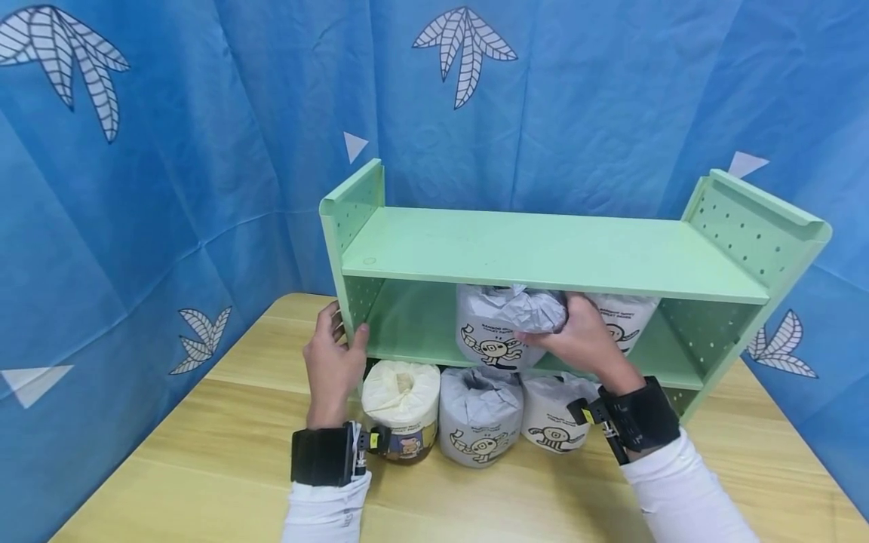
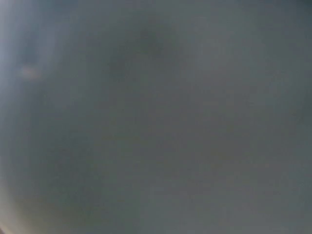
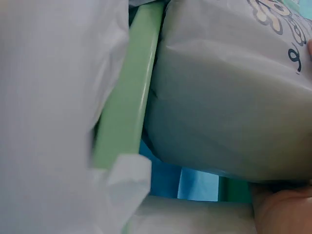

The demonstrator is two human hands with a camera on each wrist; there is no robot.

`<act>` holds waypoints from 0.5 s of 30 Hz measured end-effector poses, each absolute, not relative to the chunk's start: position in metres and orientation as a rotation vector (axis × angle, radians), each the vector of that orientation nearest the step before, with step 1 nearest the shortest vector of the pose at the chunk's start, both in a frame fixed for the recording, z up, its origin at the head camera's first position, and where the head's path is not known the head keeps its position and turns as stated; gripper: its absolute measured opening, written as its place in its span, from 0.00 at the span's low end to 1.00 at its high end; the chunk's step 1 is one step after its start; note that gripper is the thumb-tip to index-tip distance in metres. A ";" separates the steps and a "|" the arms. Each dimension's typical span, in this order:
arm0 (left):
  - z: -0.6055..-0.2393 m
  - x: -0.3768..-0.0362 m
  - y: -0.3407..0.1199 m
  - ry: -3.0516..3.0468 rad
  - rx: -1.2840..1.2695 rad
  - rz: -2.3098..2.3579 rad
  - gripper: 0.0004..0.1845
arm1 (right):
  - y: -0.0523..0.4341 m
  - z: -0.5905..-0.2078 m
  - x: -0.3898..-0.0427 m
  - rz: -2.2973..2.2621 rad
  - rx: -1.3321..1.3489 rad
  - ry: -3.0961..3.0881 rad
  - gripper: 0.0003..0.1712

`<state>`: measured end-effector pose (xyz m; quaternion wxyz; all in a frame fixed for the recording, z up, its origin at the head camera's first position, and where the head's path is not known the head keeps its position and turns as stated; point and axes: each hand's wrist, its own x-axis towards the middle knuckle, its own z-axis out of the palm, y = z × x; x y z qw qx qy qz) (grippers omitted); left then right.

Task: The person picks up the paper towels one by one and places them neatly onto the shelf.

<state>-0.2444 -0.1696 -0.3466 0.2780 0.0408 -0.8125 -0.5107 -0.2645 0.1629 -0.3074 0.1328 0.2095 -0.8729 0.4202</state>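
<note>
Wrapped toilet roll (image 1: 505, 324): white crinkled paper, cartoon figure printed on its side, upright on the lower board of the green shelf rack (image 1: 543, 249), just left of a second wrapped roll (image 1: 627, 317), gripped at its top by the right hand (image 1: 577, 335).

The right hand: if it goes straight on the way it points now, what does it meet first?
The right hand points left along the middle shelf and already grips the wrapped paper roll there. Beyond that roll the shelf looks free up to the green rack's left side panel, though depth is unclear.
</note>
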 end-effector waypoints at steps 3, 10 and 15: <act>-0.346 -0.244 -0.169 -2.180 0.109 -1.375 0.28 | 0.163 -0.308 -0.266 1.118 0.629 -2.533 0.38; -0.346 -0.245 -0.169 -2.185 0.117 -1.387 0.28 | 0.159 -0.310 -0.263 0.928 0.650 -2.443 0.32; -0.347 -0.245 -0.169 -2.187 0.117 -1.385 0.28 | 0.158 -0.317 -0.266 0.726 0.771 -2.234 0.38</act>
